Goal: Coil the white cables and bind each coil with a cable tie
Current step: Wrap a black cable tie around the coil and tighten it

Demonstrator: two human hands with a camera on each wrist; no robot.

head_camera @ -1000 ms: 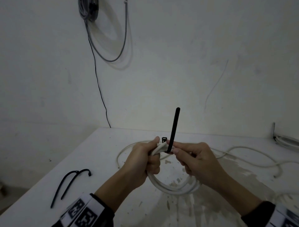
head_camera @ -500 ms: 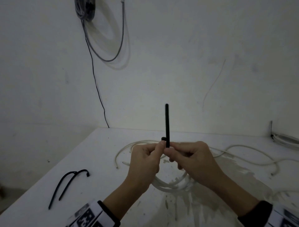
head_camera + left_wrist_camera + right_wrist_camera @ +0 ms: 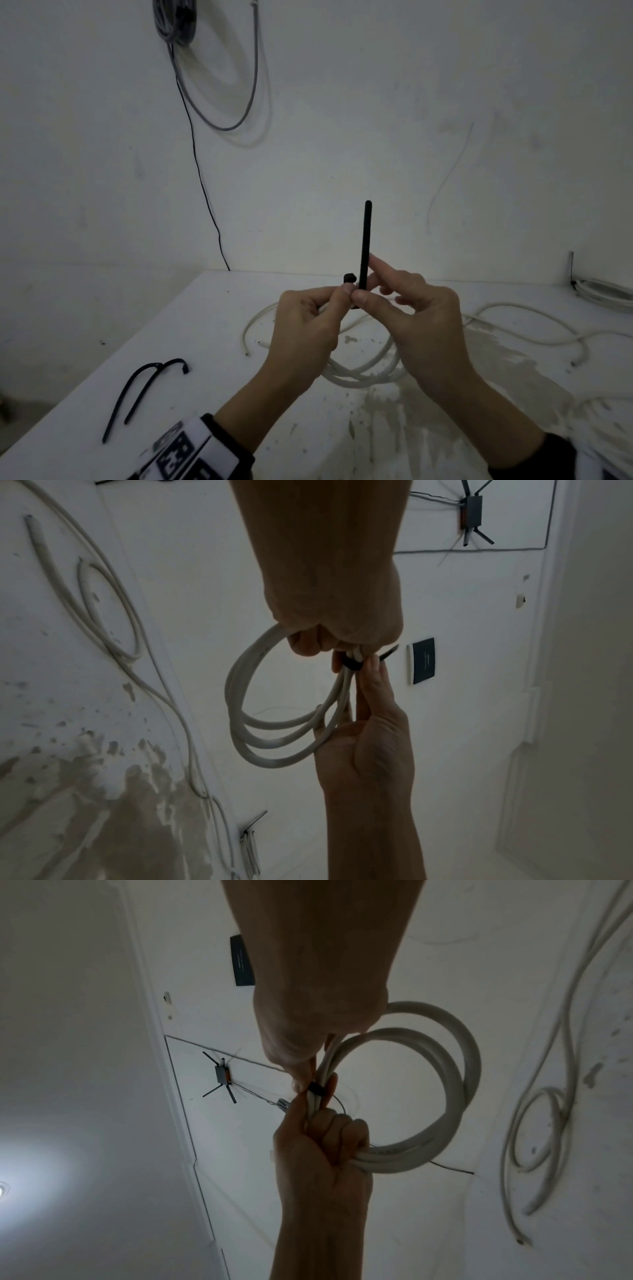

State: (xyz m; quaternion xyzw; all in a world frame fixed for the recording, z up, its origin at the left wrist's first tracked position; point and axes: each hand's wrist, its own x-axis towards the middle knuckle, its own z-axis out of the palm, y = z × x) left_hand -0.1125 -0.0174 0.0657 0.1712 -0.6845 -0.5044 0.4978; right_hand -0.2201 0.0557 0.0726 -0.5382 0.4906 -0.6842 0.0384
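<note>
Both hands hold a small coil of white cable (image 3: 359, 377) above the white table (image 3: 212, 342). My left hand (image 3: 329, 308) grips the coil's top in its fist; the left wrist view shows the loops (image 3: 246, 723) hanging below that fist (image 3: 335, 631). A black cable tie (image 3: 364, 246) wraps the bundle, its tail standing upright and its head (image 3: 349, 277) beside my left thumb. My right hand (image 3: 368, 281) pinches the tie's tail low down, with the index finger lying along it. In the right wrist view the tie band (image 3: 316, 1088) crosses the coil (image 3: 455, 1096) between the two hands.
Two spare black cable ties (image 3: 147, 387) lie near the table's left edge. Loose white cable (image 3: 513, 315) trails over the table's right side. Another white coil (image 3: 606, 291) sits at the far right. Grey cable (image 3: 205, 68) hangs on the wall.
The hands have risen a little with the coil. The tie's tail has swung from a rightward tilt to upright, and my right index finger has straightened along it.
</note>
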